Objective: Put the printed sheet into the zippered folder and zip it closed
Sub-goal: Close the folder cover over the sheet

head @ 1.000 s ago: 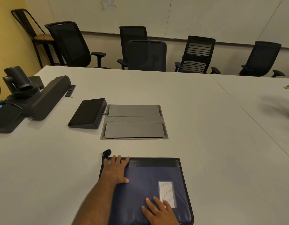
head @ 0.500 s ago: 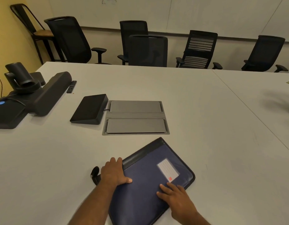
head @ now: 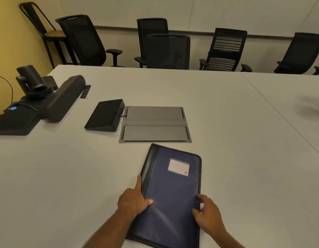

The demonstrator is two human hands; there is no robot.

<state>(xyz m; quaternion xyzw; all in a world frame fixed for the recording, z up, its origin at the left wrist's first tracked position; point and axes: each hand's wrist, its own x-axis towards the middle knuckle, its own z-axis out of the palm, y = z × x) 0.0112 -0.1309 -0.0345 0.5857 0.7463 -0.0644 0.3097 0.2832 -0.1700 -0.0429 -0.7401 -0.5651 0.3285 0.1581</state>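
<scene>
A dark blue zippered folder (head: 173, 194) with a black spine strip and a white label (head: 178, 167) lies closed on the white table (head: 65, 176), long side pointing away from me. My left hand (head: 132, 201) holds its left edge, thumb on the cover and index finger stretched along the spine. On the other side, my right hand (head: 208, 212) grips the right edge with curled fingers and its thumb on the cover. No printed sheet shows.
Just beyond the folder is a grey flip-lid cable box (head: 155, 124) set into the table, with a black wedge console (head: 106, 115) to its left. A soundbar (head: 64, 99), camera (head: 32, 81) and small remote (head: 85, 91) sit far left. Black office chairs (head: 168, 51) line the far side.
The folder has been turned from lying crosswise to pointing away from me. Both hands went from lying flat on its cover to holding its left and right edges.
</scene>
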